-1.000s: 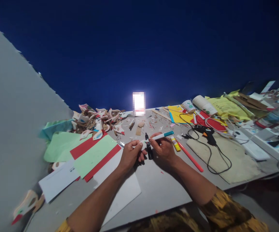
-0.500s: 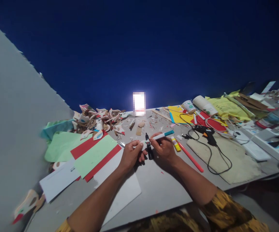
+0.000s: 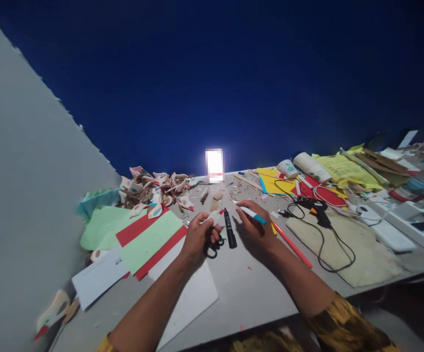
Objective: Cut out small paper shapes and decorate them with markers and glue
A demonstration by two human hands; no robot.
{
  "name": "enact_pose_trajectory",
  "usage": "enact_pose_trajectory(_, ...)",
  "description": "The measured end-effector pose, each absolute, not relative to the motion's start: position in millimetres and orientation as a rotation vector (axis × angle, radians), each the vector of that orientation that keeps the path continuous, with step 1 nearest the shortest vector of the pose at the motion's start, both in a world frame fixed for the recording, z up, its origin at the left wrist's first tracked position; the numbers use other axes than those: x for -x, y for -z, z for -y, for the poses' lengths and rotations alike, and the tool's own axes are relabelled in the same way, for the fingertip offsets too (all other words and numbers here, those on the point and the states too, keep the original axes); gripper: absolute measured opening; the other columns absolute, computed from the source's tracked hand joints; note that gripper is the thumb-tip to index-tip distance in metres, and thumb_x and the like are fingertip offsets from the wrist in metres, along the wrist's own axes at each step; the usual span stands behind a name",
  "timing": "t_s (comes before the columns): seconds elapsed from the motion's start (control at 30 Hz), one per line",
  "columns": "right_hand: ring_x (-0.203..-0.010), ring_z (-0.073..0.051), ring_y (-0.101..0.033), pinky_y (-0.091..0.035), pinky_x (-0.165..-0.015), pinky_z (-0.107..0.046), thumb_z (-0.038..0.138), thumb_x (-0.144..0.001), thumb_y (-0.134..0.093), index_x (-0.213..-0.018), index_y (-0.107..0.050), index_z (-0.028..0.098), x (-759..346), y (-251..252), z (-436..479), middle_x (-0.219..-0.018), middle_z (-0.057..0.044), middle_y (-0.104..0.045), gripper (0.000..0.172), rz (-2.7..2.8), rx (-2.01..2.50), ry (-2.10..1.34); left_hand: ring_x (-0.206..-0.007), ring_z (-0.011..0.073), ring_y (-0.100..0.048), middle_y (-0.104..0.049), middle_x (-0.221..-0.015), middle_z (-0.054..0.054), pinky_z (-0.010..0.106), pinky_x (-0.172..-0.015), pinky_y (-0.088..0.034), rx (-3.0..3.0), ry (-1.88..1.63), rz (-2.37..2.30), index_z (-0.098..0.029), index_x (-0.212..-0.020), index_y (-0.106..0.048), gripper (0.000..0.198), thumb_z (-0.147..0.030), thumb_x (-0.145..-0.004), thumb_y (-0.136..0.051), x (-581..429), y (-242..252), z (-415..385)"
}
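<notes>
Between the thumb and fingers of my left hand (image 3: pixel 201 233) is a small white paper bird cutout (image 3: pixel 214 216) with a red beak and a green spot. My right hand (image 3: pixel 254 227) is closed around a white felt-tip pen (image 3: pixel 251 213) with a teal end, its tip pointing left, apart from the cutout. A black marker (image 3: pixel 230 230) lies on the table between my hands. Beneath my left hand show the black handles of scissors (image 3: pixel 212 249), the rest hidden.
Many similar bird cutouts (image 3: pixel 156 188) are heaped at the back left. Green card (image 3: pixel 156 239), red card and white sheets lie left. On the right are a red stick (image 3: pixel 292 244), a glue gun (image 3: pixel 320 212) with its looping cable, a board (image 3: pixel 344 244) and a power strip (image 3: pixel 406 220).
The pen has come away from the bird cutout, moving right with my right hand and tilting the other way. The cutout's red beak and the scissor handles now show. The view has shifted slightly.
</notes>
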State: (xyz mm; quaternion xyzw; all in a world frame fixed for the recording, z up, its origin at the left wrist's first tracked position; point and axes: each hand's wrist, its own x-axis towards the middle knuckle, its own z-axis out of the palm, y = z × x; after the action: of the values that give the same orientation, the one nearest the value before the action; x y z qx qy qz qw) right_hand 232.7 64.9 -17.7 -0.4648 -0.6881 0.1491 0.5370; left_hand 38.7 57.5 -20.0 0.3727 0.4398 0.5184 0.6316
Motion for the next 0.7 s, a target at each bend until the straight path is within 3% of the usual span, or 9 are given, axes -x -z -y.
enact_pose_trajectory(0.13,-0.104,-0.026,-0.066,-0.051,-0.092,-0.038,0.009,-0.091,-0.055,-0.119,-0.067,0.019,-235,24,-68,-0.111,-0.011,-0.073,0.033,1.942,1.284,-0.277,-0.043,0.0086,-0.055,-0.072,-0.065,0.002,0.018,-0.042,-0.039,-0.814,-1.241,-1.054,-0.018,-0.085,-0.058,0.029,-0.036,-0.072,-0.077,-32,21,-65)
enact_pose_trajectory(0.27,-0.113,-0.026,-0.06,-0.047,-0.092,-0.035,0.0,-0.089,-0.051,-0.13,-0.064,0.02,-237,22,-68,-0.119,-0.013,-0.068,0.047,2.197,1.515,-0.254,-0.039,0.0084,-0.05,-0.062,-0.052,-0.002,0.018,-0.041,-0.037,-0.758,-1.293,-1.115,-0.016,-0.083,-0.063,0.035,-0.038,-0.065,-0.083,-25,24,-72)
enact_pose_trajectory(0.43,-0.11,-0.025,-0.057,-0.042,-0.087,-0.031,0.01,-0.097,-0.054,-0.127,-0.065,0.021,-240,8,-61,-0.114,-0.013,-0.064,0.034,2.383,1.612,-0.257,-0.039,0.0081,-0.049,-0.059,-0.049,-0.003,0.018,-0.041,-0.037,-0.742,-1.358,-1.121,-0.016,-0.078,-0.061,0.032,-0.033,-0.06,-0.081,-21,24,-78)
enact_pose_trajectory(0.7,-0.099,-0.022,-0.055,-0.035,-0.077,-0.027,0.016,-0.096,-0.06,-0.104,-0.071,0.022,-239,14,-57,-0.104,-0.009,-0.062,0.015,2.451,1.647,-0.264,-0.041,0.0107,-0.054,-0.062,-0.055,-0.005,0.02,-0.041,-0.042,-0.746,-1.425,-1.116,-0.018,-0.096,-0.058,0.044,-0.029,-0.062,-0.083,-19,29,-79)
